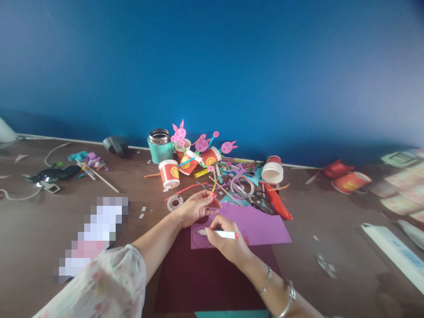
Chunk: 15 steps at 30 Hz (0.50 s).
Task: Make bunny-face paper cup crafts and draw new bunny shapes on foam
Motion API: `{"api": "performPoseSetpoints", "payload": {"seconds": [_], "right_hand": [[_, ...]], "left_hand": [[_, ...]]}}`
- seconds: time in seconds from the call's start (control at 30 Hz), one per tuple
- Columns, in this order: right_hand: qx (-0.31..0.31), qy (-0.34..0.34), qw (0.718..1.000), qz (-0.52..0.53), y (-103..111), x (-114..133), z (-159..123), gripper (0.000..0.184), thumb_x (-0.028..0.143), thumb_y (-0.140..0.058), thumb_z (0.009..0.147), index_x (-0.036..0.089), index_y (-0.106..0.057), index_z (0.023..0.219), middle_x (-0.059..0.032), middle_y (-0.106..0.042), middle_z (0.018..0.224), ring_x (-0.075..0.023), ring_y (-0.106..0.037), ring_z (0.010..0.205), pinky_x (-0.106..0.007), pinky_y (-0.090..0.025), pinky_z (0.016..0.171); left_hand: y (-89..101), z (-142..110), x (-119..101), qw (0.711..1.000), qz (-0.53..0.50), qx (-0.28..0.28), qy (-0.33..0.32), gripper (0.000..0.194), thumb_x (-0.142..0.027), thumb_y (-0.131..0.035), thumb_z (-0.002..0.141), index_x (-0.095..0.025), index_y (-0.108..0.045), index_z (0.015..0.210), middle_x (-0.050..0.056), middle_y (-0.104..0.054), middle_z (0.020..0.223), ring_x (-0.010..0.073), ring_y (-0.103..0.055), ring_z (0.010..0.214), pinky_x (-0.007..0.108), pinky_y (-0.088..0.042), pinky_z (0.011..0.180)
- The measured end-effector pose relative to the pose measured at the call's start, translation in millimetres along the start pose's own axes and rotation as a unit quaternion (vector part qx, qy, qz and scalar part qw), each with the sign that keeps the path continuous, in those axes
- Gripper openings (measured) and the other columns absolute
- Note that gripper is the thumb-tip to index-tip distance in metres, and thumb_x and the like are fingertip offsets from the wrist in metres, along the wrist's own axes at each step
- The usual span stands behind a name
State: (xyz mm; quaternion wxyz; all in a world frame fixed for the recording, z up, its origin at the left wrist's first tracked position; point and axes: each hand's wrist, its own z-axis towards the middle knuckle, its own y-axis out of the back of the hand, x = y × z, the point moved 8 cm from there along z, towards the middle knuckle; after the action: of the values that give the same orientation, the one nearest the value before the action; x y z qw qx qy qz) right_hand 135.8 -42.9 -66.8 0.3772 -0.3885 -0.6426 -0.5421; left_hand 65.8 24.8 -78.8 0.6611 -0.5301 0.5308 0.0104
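My right hand (227,240) grips a white marker (225,234) with a red end. Its tip is over the left part of a purple paper sheet (265,227). A red round outline is drawn there, and a smaller red shape lies further right on the sheet. Just above the sheet's left edge, my left hand (197,206) has thumb and fingers closed on a small red piece that looks like the marker cap (213,194). Under the purple paper lies a dark maroon sheet (215,282).
Red paper cups (169,173) with pink paper animal faces (201,144) stand behind my hands. Nearby are a teal thermos (160,148), a tape roll (175,202), scissors and pipe cleaners. A pixelated object (96,236) lies left; a white strip (394,254) lies right.
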Motion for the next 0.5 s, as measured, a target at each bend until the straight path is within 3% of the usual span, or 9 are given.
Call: {"api": "performPoseSetpoints", "payload": {"seconds": [0.5], "right_hand": [[-0.020, 0.002, 1.000, -0.013, 4.6, -0.1, 0.6, 0.019, 0.028, -0.055, 0.072, 0.021, -0.042, 0.061, 0.0066, -0.044, 0.051, -0.0120, -0.057, 0.050, -0.018, -0.034, 0.044]], "left_hand": [[-2.7, -1.3, -1.9, 1.000, 0.001, 0.000, 0.000, 0.018, -0.027, -0.069, 0.076, -0.015, -0.056, 0.080, 0.007, -0.066, 0.082, 0.0189, -0.063, 0.087, 0.036, -0.046, 0.086]]}}
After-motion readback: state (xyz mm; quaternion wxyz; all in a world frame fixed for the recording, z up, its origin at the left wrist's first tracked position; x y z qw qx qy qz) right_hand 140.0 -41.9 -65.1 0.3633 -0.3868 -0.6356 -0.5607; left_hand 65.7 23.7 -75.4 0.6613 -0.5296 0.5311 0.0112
